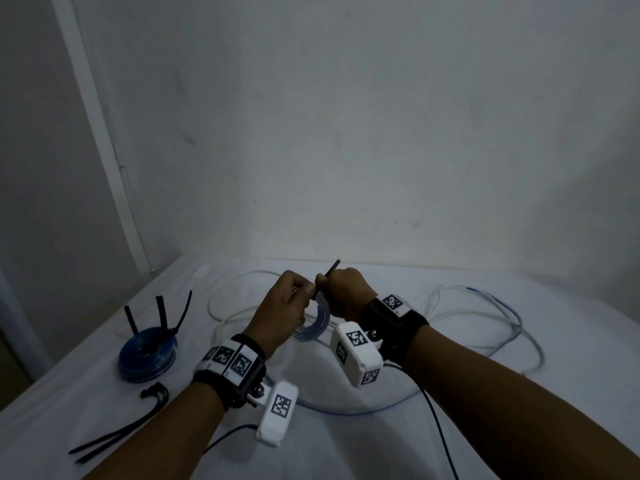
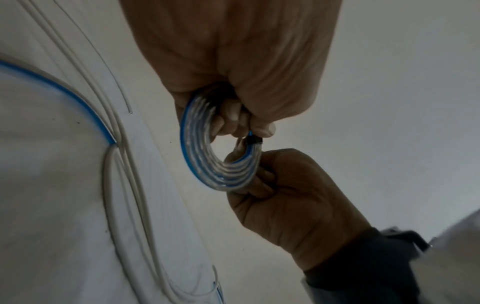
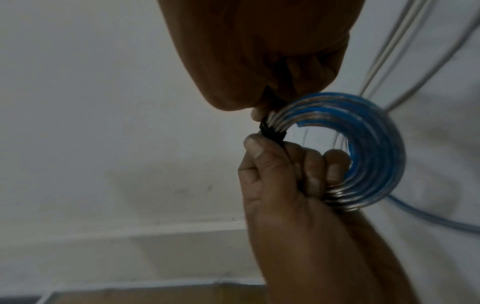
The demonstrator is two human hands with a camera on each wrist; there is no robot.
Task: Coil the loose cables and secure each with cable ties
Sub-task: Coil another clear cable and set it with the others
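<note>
Hands are working together: left hand is gripping the coil steady while right hand is pulling the cable tie tight.

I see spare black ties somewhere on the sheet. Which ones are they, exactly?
Start at the white sheet and go to its near left corner. In front of the tied dark blue coil, whose own ties stand upright, the spare black ties lie flat in a loose bunch, their heads towards the coil. They are the only ties wrapped round nothing and touched by no hand.
</note>
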